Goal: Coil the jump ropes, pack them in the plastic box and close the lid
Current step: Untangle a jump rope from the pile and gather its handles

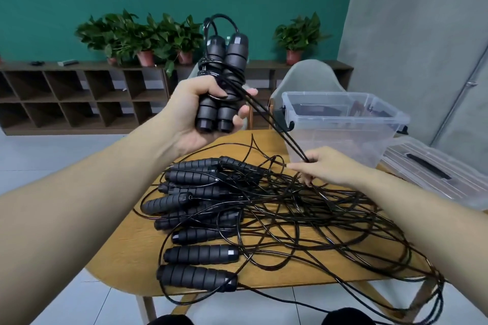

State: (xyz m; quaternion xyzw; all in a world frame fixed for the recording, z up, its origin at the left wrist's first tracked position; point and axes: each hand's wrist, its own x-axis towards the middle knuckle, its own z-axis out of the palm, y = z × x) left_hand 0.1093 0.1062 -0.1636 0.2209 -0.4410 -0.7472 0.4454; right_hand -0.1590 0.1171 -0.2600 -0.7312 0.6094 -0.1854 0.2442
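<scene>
Left hand [200,116] is raised above the bench's [126,253] 11 o'clock edge, fingers and thumb curled round two black handles [224,82] held upright side by side, with cord wound round their middle and a loop arching over their tops. Two strands of cord [274,126] run taut from that bundle down toward 4 o'clock to the right hand [324,166], which pinches them between thumb and fingertips just above the pile.

On the bench lies a tangle of ropes [290,214]: about nine black ribbed handles stacked along the 9 o'clock side, their thin cords sprawled in loose loops across the centre and toward 3 o'clock, some hanging over the near edge at 5 o'clock.

At 1 o'clock on the bench stands the clear box [340,129], open, with dark things dimly visible inside; what they are cannot be told. Its lid [433,169] lies flat just beside it at 3 o'clock, handle up.

Behind the box is a pale chair [303,76]. Farther back a brown shelf [79,92] runs along a green wall, with potted plants [140,37] on top.
</scene>
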